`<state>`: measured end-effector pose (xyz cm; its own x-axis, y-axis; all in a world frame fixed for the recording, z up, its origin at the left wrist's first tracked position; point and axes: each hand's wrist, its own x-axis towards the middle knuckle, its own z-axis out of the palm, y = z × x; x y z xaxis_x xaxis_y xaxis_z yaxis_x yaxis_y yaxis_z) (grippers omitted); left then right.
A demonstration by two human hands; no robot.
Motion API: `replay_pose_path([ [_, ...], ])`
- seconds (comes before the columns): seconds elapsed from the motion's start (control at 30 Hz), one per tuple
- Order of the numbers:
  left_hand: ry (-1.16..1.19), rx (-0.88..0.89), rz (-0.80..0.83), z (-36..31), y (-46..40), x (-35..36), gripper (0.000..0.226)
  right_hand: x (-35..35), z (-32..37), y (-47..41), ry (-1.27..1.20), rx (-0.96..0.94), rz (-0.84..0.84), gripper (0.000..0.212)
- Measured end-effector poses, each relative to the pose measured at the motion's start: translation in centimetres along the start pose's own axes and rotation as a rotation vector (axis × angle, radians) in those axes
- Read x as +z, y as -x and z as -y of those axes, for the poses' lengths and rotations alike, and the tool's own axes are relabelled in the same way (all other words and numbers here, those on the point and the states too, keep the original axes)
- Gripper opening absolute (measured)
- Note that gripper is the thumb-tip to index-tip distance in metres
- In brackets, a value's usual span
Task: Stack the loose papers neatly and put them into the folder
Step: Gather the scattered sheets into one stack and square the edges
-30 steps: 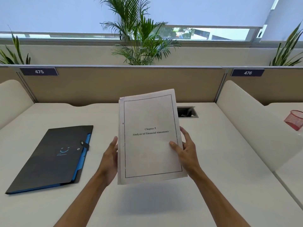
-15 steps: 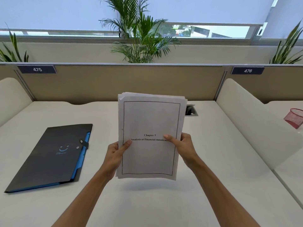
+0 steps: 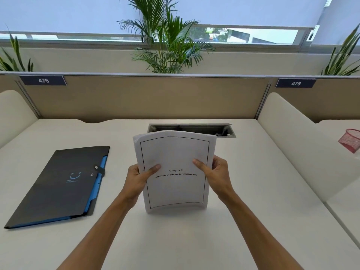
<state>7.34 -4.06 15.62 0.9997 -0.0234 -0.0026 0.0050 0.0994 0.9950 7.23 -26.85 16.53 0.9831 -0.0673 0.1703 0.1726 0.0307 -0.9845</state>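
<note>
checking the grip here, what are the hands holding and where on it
Both hands, left and right, hold the paper stack upright by its side edges, thumbs on the front page.

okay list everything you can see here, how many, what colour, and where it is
papers: one stack, white, upright on desk centre, held by both hands
folder: one, black with blue inside, flat on desk at left, closed
desk: one, white
cable tray: one, grey, behind papers
basket: one, red mesh, far right
number plates: two, dark blue, 475 and 476, on the partition
plants: three, green, behind the partition
left hand: grips papers' left edge
right hand: grips papers' right edge
</note>
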Motion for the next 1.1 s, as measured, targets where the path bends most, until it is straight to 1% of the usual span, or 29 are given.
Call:
replay_pose_path([
  [0.17,0.011,0.036,-0.056,-1.5,-0.3,1.0,0.021,0.2,0.9,-0.4,0.057,-0.045,-0.028,0.008],
  [0.27,0.024,0.082,-0.057,-2.3,-0.4,1.5,0.027,0.2,1.5,-0.7,0.063,-0.079,-0.041,0.010],
  [0.3,0.029,0.092,-0.048,-2.4,-0.4,1.5,0.024,0.2,1.6,-0.7,0.067,-0.091,-0.043,0.013],
  [0.37,0.024,0.086,-0.016,-2.4,-0.4,1.5,0.008,0.0,1.7,-0.7,0.073,-0.098,-0.040,0.016],
  [0.43,-0.001,0.059,-0.010,-2.2,-0.4,1.5,0.008,-0.2,1.5,-0.7,0.082,-0.098,-0.039,0.017],
  [0.5,-0.036,0.037,-0.045,-1.7,-0.5,1.7,0.021,-0.4,1.1,-0.6,0.092,-0.092,-0.047,0.018],
  [0.53,-0.051,0.046,-0.071,-1.7,-0.5,1.8,0.022,-0.7,0.9,-0.6,0.097,-0.087,-0.045,0.020],
  [0.6,-0.046,0.090,-0.153,-1.8,-0.5,2.0,0.017,-1.2,0.1,-0.6,0.136,-0.071,-0.039,0.024],
  [0.63,-0.019,0.111,-0.203,-1.9,-0.7,2.1,0.013,-1.5,-0.5,-0.5,0.170,-0.064,-0.049,0.028],
  [0.7,0.077,0.118,-0.288,-2.2,-1.2,1.7,0.004,-2.1,-1.7,-0.3,0.232,-0.028,-0.107,0.046],
  [0.73,0.141,0.095,-0.331,-2.3,-1.5,1.5,0.013,-2.3,-2.2,0.0,0.238,0.011,-0.142,0.056],
  [0.77,0.216,0.053,-0.370,-2.4,-2.0,1.2,0.027,-2.4,-2.6,0.3,0.225,0.056,-0.169,0.063],
  [0.83,0.397,-0.045,-0.421,-2.4,-2.8,0.4,0.053,-2.3,-3.4,0.9,0.116,0.177,-0.184,0.071],
  [0.9,0.538,-0.109,-0.411,-2.2,-3.3,-0.4,0.061,-1.8,-4.0,1.4,-0.089,0.300,-0.179,0.074],
  [0.97,0.620,-0.136,-0.380,-2.1,-3.4,-0.5,0.063,-1.0,-4.2,1.6,-0.317,0.405,-0.171,0.074],
  [1.03,0.653,-0.140,-0.338,-2.0,-3.3,-0.2,0.060,-0.2,-3.7,1.7,-0.425,0.424,-0.136,0.057],
  [1.1,0.669,-0.135,-0.283,-1.9,-3.2,0.1,0.050,0.4,-2.9,1.7,-0.475,0.418,-0.105,0.035],
])
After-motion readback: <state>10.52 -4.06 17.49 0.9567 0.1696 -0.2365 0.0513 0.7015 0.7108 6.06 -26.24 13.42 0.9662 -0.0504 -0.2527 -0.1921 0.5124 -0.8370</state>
